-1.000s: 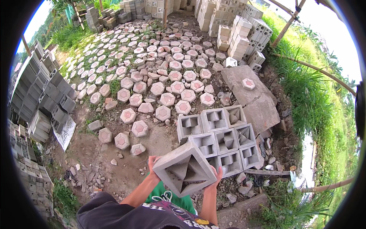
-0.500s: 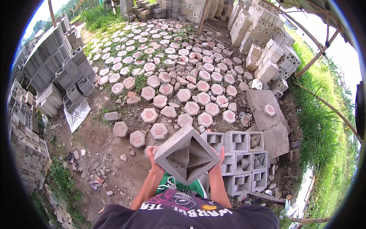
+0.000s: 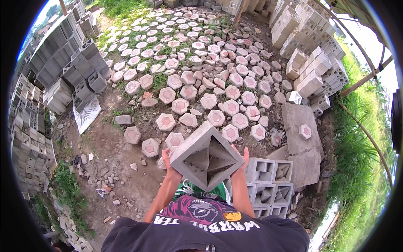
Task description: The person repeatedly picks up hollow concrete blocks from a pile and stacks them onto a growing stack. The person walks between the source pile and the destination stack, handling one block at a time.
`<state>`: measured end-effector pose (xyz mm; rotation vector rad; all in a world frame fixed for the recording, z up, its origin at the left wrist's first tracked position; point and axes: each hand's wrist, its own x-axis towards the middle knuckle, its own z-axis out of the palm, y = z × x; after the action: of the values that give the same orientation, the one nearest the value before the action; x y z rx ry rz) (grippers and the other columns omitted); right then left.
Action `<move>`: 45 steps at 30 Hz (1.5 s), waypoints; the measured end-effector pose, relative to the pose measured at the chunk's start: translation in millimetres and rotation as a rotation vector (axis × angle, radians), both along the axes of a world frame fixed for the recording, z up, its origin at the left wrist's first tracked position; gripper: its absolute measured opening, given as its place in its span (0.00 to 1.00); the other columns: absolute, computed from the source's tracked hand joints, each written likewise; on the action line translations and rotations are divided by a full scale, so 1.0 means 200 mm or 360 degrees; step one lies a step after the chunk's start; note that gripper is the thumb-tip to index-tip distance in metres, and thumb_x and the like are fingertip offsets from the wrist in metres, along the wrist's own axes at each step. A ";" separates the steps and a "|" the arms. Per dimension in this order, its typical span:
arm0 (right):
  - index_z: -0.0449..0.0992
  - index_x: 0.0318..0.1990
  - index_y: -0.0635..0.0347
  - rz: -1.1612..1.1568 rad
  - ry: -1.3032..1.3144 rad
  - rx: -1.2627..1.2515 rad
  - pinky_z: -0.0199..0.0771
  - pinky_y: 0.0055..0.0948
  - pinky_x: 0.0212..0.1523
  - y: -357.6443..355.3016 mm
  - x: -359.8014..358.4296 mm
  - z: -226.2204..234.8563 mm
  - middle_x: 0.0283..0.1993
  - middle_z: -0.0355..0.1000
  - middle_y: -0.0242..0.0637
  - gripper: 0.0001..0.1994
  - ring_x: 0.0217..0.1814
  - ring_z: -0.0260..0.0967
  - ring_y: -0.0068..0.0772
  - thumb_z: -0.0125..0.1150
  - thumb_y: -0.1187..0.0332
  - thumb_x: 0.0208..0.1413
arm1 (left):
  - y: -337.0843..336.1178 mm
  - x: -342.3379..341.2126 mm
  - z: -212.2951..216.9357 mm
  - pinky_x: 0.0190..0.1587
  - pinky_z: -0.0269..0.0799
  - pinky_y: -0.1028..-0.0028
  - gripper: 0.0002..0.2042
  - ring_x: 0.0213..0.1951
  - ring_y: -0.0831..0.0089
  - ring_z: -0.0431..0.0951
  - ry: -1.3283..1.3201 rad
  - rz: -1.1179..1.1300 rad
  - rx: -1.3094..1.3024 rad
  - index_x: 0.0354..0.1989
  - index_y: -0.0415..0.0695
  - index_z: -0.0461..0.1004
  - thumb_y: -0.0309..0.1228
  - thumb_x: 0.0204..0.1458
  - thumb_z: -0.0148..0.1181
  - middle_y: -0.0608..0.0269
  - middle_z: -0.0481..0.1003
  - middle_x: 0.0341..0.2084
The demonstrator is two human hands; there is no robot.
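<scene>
Head view: both hands hold a grey block [image 3: 206, 156] at chest height, left hand [image 3: 167, 158] on its left edge, right hand [image 3: 243, 156] on its right. A white sheet [image 3: 87, 114] lies on the dirt at left. Hexagonal pavers [image 3: 201, 71] spread ahead; square blocks [image 3: 268, 185] sit just right; grey stacks [image 3: 67, 67] stand left.

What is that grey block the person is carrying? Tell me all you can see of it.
The grey block looks like cast concrete: a square frame with a hollow face, its sloped inner walls meeting in a cross-shaped recess. It is held in front of the chest, turned so one corner points down, open face up toward the camera. The left hand grips its lower left edge, the right hand its right edge. It is off the ground.
</scene>
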<state>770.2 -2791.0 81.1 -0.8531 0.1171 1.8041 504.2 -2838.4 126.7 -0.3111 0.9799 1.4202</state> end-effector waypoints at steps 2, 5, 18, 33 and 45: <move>0.68 0.54 0.64 -0.0031 -0.0015 0.0019 0.63 0.48 0.56 0.15 0.07 0.03 0.54 0.69 0.47 0.39 0.52 0.66 0.50 0.37 0.35 0.53 | 0.19 0.07 0.05 0.36 0.67 0.67 0.22 0.33 0.68 0.71 0.0017 -0.0021 -0.0030 0.34 0.47 0.72 0.54 0.46 0.44 0.63 0.73 0.29; 0.67 0.57 0.63 0.0003 -0.0042 0.0100 0.62 0.49 0.57 0.35 0.13 0.22 0.56 0.68 0.48 0.38 0.54 0.65 0.51 0.36 0.37 0.54 | 0.43 0.18 0.06 0.36 0.66 0.66 0.22 0.33 0.67 0.71 0.0131 0.0071 0.0052 0.33 0.47 0.71 0.54 0.47 0.44 0.62 0.73 0.29; 0.63 0.60 0.63 -0.0156 -0.0115 0.0177 0.61 0.49 0.59 0.92 0.36 0.35 0.60 0.63 0.48 0.39 0.59 0.62 0.51 0.36 0.37 0.54 | 1.21 0.43 0.31 0.44 0.65 0.56 0.26 0.40 0.62 0.70 -0.0145 -0.0426 0.0022 0.40 0.48 0.71 0.57 0.43 0.44 0.59 0.73 0.37; 0.62 0.61 0.63 -0.0299 -0.0471 0.0078 0.59 0.48 0.61 2.26 -0.23 0.41 0.61 0.62 0.48 0.38 0.61 0.61 0.51 0.40 0.40 0.52 | 2.57 -0.11 0.31 0.43 0.68 0.62 0.26 0.37 0.62 0.73 -0.0126 -0.0331 -0.0036 0.39 0.44 0.73 0.54 0.47 0.44 0.57 0.74 0.34; 0.63 0.59 0.66 -0.0107 -0.0379 0.0163 0.61 0.48 0.59 3.26 -0.63 0.64 0.57 0.65 0.51 0.36 0.57 0.64 0.51 0.40 0.42 0.53 | 3.53 -0.54 0.54 0.43 0.67 0.62 0.25 0.37 0.63 0.72 -0.0092 -0.0222 0.0048 0.38 0.44 0.73 0.54 0.47 0.43 0.60 0.74 0.33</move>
<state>644.6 -2138.5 208.6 -0.9719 -0.0983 1.6191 395.7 -2133.2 234.0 -0.2555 0.9149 1.2915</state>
